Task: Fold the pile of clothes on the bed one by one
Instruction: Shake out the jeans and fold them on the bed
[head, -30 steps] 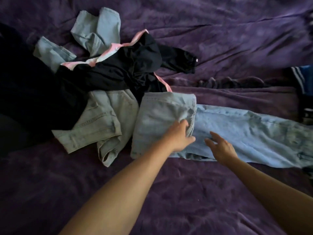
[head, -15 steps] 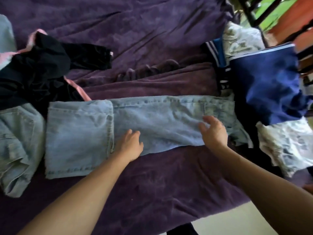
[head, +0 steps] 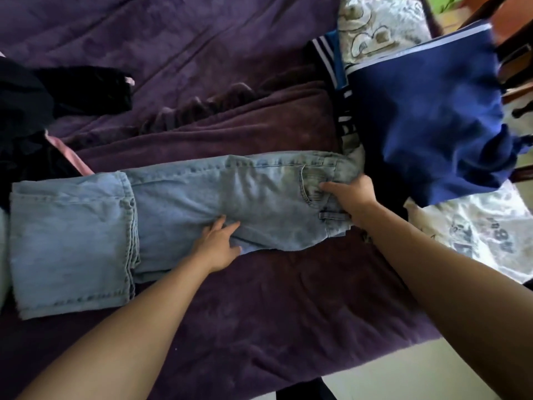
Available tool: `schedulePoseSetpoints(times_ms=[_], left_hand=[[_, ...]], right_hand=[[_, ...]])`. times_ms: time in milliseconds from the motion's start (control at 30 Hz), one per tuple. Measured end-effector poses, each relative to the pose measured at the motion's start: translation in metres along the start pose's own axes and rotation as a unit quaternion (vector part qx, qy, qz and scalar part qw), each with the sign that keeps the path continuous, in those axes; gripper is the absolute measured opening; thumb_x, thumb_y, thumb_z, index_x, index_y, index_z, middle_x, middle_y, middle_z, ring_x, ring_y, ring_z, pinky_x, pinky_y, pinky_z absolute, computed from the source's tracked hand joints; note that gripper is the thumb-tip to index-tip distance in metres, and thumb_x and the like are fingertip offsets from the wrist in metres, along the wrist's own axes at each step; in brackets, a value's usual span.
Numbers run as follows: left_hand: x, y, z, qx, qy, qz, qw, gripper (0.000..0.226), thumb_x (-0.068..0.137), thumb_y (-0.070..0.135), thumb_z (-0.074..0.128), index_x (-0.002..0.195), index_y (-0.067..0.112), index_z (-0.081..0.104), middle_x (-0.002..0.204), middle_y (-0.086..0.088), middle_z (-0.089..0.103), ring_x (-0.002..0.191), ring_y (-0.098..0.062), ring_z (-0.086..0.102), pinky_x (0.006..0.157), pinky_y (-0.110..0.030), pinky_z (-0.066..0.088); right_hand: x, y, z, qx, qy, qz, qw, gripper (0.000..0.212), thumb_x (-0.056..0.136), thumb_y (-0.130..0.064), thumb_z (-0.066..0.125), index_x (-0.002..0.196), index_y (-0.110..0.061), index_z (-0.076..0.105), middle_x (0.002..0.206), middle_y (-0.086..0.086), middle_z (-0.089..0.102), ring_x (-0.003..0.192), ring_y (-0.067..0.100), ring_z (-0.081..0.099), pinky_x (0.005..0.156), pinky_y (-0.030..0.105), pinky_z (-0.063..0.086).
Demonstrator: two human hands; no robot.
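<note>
Light blue jeans [head: 178, 203] lie lengthwise across the purple bed cover [head: 259, 298], with the leg ends folded back over themselves at the left. My left hand [head: 220, 243] pinches the near edge of the jeans around the crotch. At the right end, my right hand [head: 350, 194] grips the waistband next to a pocket and belt loop. A black garment with pink trim [head: 31, 111] from the unfolded pile lies at the far left.
A navy blue cloth [head: 432, 116] lies at the right over a striped garment [head: 331, 62] and white patterned fabric [head: 476, 232]. The bed's near edge meets pale floor [head: 418, 376] at the lower right. A ridge of bunched cover [head: 216, 105] runs behind the jeans.
The view has swung right, away from the pile. My left hand slid right along the jeans to the crotch, and my right hand reached the waistband and closed on it.
</note>
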State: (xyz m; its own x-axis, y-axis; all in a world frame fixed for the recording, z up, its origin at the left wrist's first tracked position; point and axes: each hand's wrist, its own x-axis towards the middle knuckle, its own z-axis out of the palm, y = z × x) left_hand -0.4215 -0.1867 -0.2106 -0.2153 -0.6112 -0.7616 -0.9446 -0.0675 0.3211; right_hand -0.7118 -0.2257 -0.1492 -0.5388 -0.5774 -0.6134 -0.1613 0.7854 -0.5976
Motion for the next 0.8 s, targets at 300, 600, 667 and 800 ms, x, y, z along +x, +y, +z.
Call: schedulePoseSetpoints(times_ms=[300,600,667,800], left_hand=[[-0.066,-0.048,-0.039,-0.157,0.157,-0.083,0.971,0.038,0.091,0.017,0.057,0.128,0.009,0.058,0.133,-0.015,0.052,0.116,-0.032,0.054,0.098,-0.039,0.045],[-0.135,-0.152,-0.016,-0.008,0.187,-0.195,0.963,0.036,0.086,0.027,0.059,0.120,0.018,0.056,0.119,-0.010,0.049,0.110,-0.031,0.051,0.087,-0.041,0.046],[-0.138,-0.163,-0.001,0.036,0.152,-0.202,0.967,0.045,0.084,0.030,0.062,0.126,0.020,0.050,0.126,-0.009,0.044,0.117,-0.030,0.045,0.090,-0.041,0.045],[-0.123,-0.164,0.014,-0.017,0.237,-0.168,0.957,0.047,0.088,0.025,0.057,0.133,0.020,0.047,0.129,-0.007,0.047,0.117,-0.029,0.046,0.094,-0.039,0.044]], right_hand=[[-0.101,-0.087,0.030,0.010,-0.157,-0.146,0.977,0.042,0.067,-0.030,0.083,0.100,-0.020,0.058,0.088,-0.001,0.072,0.074,0.017,0.072,0.057,0.030,0.057],[-0.167,-0.088,0.215,-0.341,-0.377,-0.118,0.853,0.087,0.084,-0.036,0.071,0.148,-0.007,0.021,0.106,0.008,0.056,0.076,0.018,0.058,0.057,0.034,0.053],[-0.161,-0.066,0.221,-0.392,-0.385,-0.119,0.827,0.083,0.086,-0.035,0.070,0.148,-0.004,0.024,0.122,0.013,0.053,0.089,0.024,0.061,0.070,0.040,0.055],[-0.134,-0.035,0.198,-0.350,-0.239,-0.185,0.887,0.058,0.085,-0.030,0.069,0.138,-0.017,0.047,0.127,0.009,0.059,0.086,0.022,0.061,0.076,0.039,0.054]])
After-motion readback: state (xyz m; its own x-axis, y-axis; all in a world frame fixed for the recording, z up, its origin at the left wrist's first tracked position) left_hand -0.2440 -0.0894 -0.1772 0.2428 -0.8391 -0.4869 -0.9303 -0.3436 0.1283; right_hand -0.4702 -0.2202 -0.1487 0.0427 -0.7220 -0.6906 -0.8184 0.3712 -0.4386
